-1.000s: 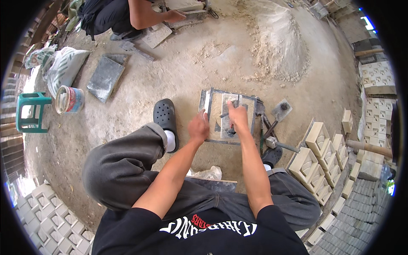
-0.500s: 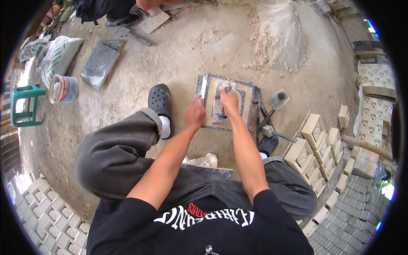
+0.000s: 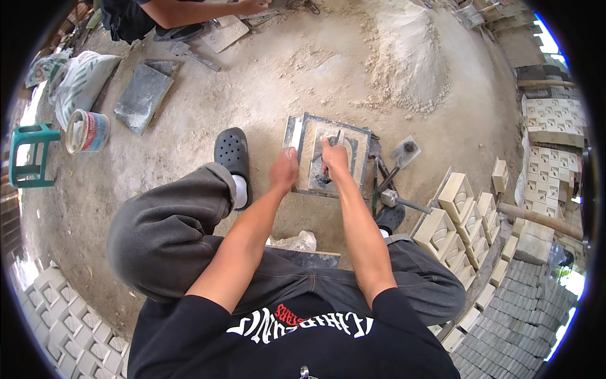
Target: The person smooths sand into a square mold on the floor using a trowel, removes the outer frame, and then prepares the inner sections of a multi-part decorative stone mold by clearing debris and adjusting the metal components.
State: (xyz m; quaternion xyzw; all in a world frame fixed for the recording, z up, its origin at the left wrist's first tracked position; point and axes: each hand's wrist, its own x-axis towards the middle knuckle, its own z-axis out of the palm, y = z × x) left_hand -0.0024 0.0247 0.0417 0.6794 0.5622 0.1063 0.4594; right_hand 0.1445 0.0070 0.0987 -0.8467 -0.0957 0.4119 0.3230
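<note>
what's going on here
A person's right hand grips a flat plate by its handle, over a square frame. The left hand is at the frame's left edge. Pale blocks stand to the right, a powder heap lies ahead, and another person's arm shows at upper left.

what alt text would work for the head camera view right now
A person's right hand grips a flat handled tool within a dark square frame, with the left hand at the frame's left edge. Pale patterned blocks stand to the right, and a mound of pale powder lies beyond.
</note>
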